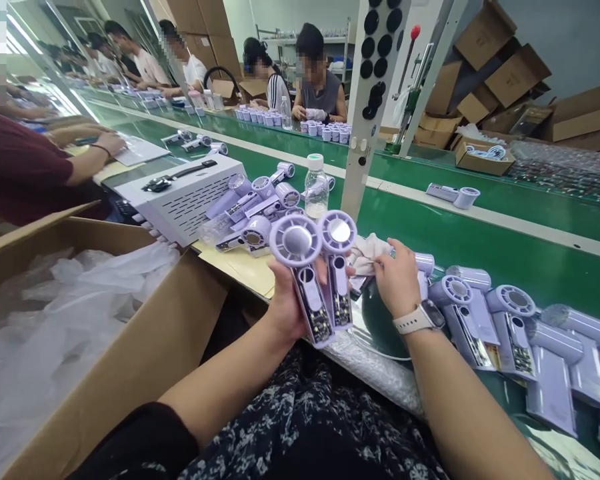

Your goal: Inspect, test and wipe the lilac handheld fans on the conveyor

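Two lilac handheld fans are held side by side in my left hand [286, 303], the larger-looking fan [314, 303] in front and the other fan [339, 280] just right of it. Both stand upright, round heads up, with circuit boards showing in their handles. My right hand [399, 277], wearing a pale watch, has its fingers closed on a whitish cloth [370, 252] at the bench edge. Right of that wrist, several lilac fans [515, 327] lie in a row. Behind my left hand is a pile of similar fans [260, 200].
A clear bottle [316, 190] stands behind the held fans. At left are a vented metal box [190, 200] and an open carton [200, 313] with plastic bags. One fan [453, 195] lies on the green conveyor [405, 220]. Several people sit along the line; a post [363, 133] rises ahead.
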Demonstrator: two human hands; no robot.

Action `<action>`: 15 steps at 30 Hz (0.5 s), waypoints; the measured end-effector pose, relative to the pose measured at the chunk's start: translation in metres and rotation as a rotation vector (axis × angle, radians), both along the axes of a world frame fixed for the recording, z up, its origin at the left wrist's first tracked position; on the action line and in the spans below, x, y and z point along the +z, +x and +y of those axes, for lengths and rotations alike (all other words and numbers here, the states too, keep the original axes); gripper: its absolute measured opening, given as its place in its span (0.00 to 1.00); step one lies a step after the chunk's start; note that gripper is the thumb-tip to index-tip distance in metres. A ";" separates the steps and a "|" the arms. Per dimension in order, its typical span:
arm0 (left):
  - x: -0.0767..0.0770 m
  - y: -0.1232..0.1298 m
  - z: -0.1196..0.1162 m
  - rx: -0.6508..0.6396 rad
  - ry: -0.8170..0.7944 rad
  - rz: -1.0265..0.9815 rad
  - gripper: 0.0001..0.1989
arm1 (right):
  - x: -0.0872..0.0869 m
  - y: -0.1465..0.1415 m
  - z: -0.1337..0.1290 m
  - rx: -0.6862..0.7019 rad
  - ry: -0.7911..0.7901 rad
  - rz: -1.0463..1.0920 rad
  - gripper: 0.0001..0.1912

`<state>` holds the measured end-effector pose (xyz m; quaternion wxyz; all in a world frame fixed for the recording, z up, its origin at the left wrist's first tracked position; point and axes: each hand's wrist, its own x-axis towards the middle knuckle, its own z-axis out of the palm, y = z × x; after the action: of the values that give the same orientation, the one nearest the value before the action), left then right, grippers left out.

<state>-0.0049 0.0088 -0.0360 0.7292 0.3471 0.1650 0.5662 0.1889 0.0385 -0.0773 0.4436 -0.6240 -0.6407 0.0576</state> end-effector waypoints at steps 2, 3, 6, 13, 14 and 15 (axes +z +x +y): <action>-0.004 0.001 -0.005 -0.094 0.001 0.008 0.36 | 0.010 0.000 -0.004 -0.031 0.085 0.044 0.10; -0.007 0.001 -0.007 -0.135 0.005 0.014 0.36 | 0.017 -0.001 -0.012 -0.021 0.141 0.110 0.10; -0.017 0.006 -0.009 -0.241 0.015 0.044 0.39 | 0.040 -0.008 -0.040 0.197 0.204 0.442 0.07; -0.030 0.018 -0.019 -0.337 0.044 0.181 0.42 | 0.056 -0.016 -0.060 0.564 -0.259 0.813 0.31; -0.031 0.018 -0.021 -0.341 0.034 0.192 0.42 | 0.056 -0.017 -0.061 0.530 -0.295 0.786 0.27; -0.032 0.018 -0.022 -0.350 0.022 0.192 0.42 | 0.056 -0.018 -0.062 0.485 -0.299 0.757 0.22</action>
<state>0.0135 -0.0129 -0.0685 0.7934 0.4310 0.1648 0.3970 0.1707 -0.0238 -0.0210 0.5251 -0.4486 -0.5457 0.4746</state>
